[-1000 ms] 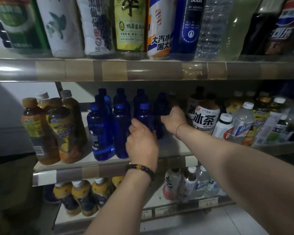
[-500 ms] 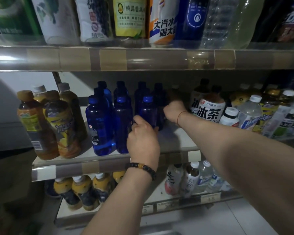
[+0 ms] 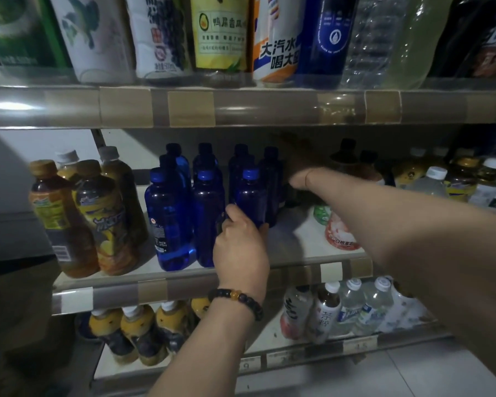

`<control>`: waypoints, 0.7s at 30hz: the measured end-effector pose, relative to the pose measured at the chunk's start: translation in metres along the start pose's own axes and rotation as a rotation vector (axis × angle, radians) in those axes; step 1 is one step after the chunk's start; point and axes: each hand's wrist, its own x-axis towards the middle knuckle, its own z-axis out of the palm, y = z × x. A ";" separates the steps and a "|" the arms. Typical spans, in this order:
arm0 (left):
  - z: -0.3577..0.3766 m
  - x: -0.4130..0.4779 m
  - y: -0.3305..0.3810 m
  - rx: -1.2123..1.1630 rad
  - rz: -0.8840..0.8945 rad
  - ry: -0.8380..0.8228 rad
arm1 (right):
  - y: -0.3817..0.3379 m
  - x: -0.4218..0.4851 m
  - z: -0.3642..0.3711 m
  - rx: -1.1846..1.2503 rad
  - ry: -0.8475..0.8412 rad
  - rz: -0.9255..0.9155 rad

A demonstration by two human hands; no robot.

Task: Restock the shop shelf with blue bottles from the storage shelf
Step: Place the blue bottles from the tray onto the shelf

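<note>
On the middle shelf, the left hand wraps the lower body of a blue bottle that stands upright in the front row. Its fingers curl round the bottle's left side and its thumb presses the right side, so the blue cap rises just above the knuckles. A dark beaded bracelet circles that wrist. Directly left of the fingers, touching or nearly touching them, stands a second blue bottle, and further left a third with a white label. Behind the fingertips more blue bottles fill the back rows, all upright and packed close together.

The right hand reaches deeper into the shelf, to the right of the blue cluster and beyond it. Motion blur and shadow cover that hand, so whether its fingers are spread or closed cannot be told, nor whether they touch anything. Below the right forearm a bottle with a pink label is partly hidden. Well left of the left hand's fingers stand brown tea bottles with yellow labels. Above both hands, large bottles line the top shelf.
</note>
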 end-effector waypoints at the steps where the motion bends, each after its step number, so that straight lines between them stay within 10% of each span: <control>1: 0.001 -0.001 -0.002 -0.011 0.001 -0.006 | -0.001 0.002 -0.002 -0.028 -0.079 -0.007; 21: 0.000 -0.008 -0.006 -0.026 0.008 -0.045 | 0.021 -0.007 -0.001 -0.099 -0.105 0.116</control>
